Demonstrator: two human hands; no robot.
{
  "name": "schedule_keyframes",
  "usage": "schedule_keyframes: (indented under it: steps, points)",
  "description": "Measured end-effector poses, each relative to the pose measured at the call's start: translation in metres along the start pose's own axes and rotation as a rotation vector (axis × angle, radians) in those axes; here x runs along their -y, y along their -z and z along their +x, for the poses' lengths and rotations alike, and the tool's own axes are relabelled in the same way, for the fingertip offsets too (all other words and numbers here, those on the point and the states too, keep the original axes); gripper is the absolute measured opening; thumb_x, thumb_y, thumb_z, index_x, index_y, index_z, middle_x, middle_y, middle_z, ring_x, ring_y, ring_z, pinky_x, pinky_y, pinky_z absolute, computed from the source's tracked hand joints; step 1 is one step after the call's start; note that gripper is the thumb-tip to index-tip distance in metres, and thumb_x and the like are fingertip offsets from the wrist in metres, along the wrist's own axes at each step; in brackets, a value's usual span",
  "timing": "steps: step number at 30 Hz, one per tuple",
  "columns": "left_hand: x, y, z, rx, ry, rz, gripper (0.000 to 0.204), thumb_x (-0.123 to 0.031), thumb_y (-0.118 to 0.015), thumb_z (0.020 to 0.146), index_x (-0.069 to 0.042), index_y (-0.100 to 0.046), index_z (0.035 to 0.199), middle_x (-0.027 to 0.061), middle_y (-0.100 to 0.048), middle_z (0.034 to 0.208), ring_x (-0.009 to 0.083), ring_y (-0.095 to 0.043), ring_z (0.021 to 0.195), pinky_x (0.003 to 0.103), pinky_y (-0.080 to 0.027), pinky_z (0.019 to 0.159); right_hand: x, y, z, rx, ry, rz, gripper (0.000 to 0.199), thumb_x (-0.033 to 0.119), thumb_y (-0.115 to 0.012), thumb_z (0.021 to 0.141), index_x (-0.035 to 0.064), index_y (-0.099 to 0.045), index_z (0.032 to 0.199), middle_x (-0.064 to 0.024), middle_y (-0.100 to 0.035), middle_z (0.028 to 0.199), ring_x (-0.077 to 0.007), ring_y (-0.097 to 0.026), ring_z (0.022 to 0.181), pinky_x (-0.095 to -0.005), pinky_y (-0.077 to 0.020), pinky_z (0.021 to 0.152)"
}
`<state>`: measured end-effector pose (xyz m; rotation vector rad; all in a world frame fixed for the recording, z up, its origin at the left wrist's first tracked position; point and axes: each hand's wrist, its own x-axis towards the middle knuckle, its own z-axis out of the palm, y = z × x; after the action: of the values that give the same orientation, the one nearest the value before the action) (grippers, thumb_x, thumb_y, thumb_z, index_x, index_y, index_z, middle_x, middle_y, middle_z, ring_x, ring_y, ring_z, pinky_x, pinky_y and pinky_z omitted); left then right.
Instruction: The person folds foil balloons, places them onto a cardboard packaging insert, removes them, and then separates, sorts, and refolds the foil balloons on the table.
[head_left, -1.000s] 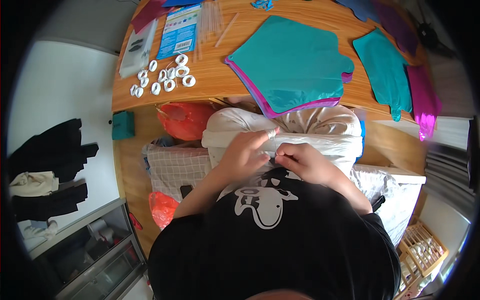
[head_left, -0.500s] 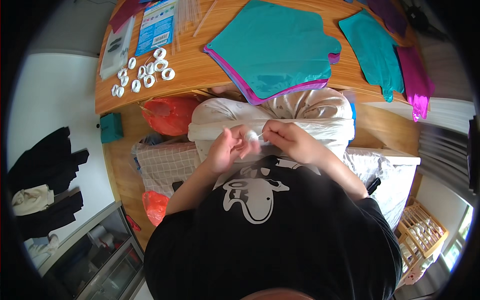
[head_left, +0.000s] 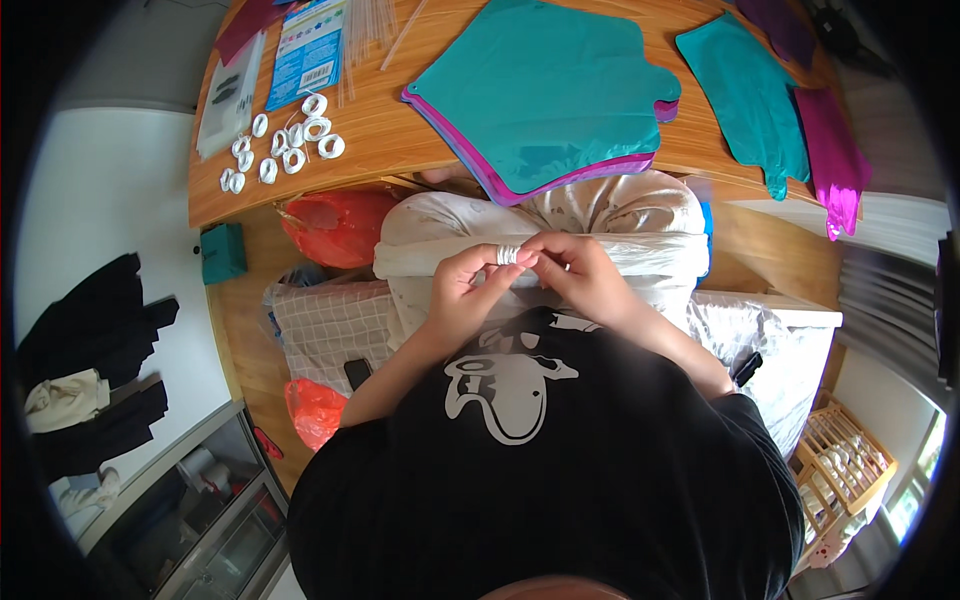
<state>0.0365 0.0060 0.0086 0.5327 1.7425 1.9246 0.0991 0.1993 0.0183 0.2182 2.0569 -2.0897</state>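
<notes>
My left hand [head_left: 466,292] and my right hand [head_left: 581,277] meet in front of my chest, above my lap in light trousers [head_left: 640,225]. Between their fingertips sits a small white ribbon roll [head_left: 507,255], pinched by the left fingers with the right fingers touching it. On the wooden table [head_left: 400,150] ahead lies a stack of flat teal and magenta foil balloons [head_left: 545,95]. Several more white ribbon rolls [head_left: 285,150] lie in a cluster at the table's left end.
A blue packet [head_left: 308,55], clear straws [head_left: 368,40] and a clear bag [head_left: 228,95] lie at the table's far left. More teal [head_left: 750,95] and magenta balloons [head_left: 830,155] lie right. Red bags [head_left: 335,228] and checked cloth [head_left: 325,325] sit below the table. Dark clothes [head_left: 90,330] lie left.
The view has tilted so the table sits higher in the picture. My hands stay together at my chest, and the white roll now shows between the fingertips.
</notes>
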Motion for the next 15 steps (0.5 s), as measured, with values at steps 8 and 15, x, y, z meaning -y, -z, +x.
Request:
schedule_keyframes:
  steps: [8, 15]
  points:
    - [-0.007, 0.022, 0.002, 0.322, 0.044, 0.139, 0.01, -0.003, -0.069, 0.097, 0.001, -0.068, 0.106, 0.0069, -0.071, 0.106, 0.0124, -0.067, 0.092, 0.027, -0.052, 0.083, 0.025, 0.025, 0.002, 0.144, 0.296, -0.121, 0.021, 0.01, -0.07, 0.096, 0.0034, -0.066, 0.115, -0.0026, -0.061, 0.093, -0.0122, -0.056, 0.078, -0.028, -0.0472, 0.07]
    - [-0.018, 0.016, -0.001, 0.323, -0.026, 0.299, 0.016, -0.012, -0.079, 0.089, -0.003, -0.067, 0.094, 0.0025, -0.062, 0.076, 0.0119, -0.057, 0.072, 0.029, -0.046, 0.068, 0.028, 0.024, 0.007, 0.324, 0.321, -0.107, 0.028, 0.007, -0.074, 0.089, 0.0064, -0.061, 0.113, -0.0017, -0.058, 0.09, -0.015, -0.056, 0.079, -0.0302, -0.0486, 0.07]
